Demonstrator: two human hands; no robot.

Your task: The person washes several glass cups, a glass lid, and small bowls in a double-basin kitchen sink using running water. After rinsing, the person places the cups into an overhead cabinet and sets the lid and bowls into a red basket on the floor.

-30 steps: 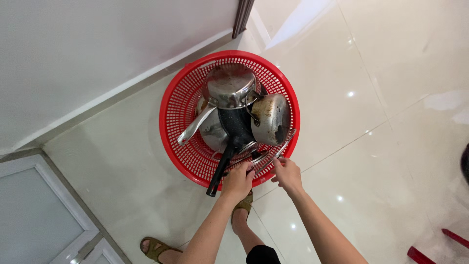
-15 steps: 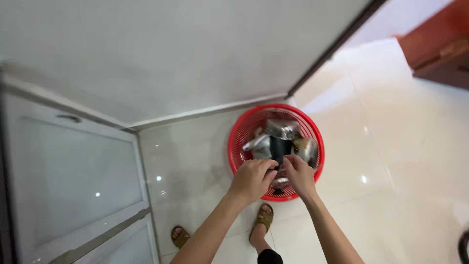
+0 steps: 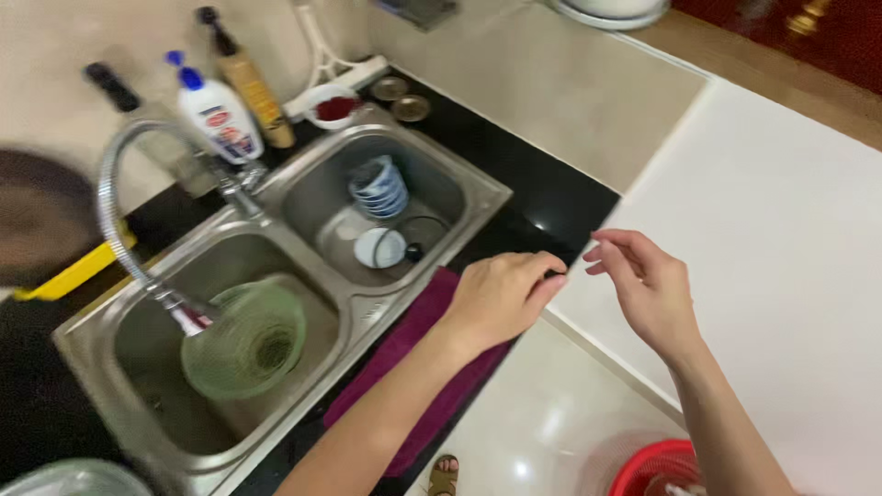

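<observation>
Head view: hands at the counter edge beside a double sink

Fingertips of the left hand [image 3: 501, 298] pinched a small dark object [image 3: 553, 274], barely visible, over the black counter [image 3: 551, 197]; a firm pinch would suit it. The right hand [image 3: 648, 285] hovered just beside it, fingers loosely spread, empty. Outward, the sink [image 3: 363, 308] held stacked bowls [image 3: 378, 186] and a plate [image 3: 380, 247] in one basin, a green strainer [image 3: 245, 338] in the other. A red basket [image 3: 657, 470] stood on the floor.

Left hand [image 3: 501, 296] and right hand [image 3: 643, 280] hover by the double sink [image 3: 354, 303], above a purple cloth [image 3: 413, 340].
</observation>
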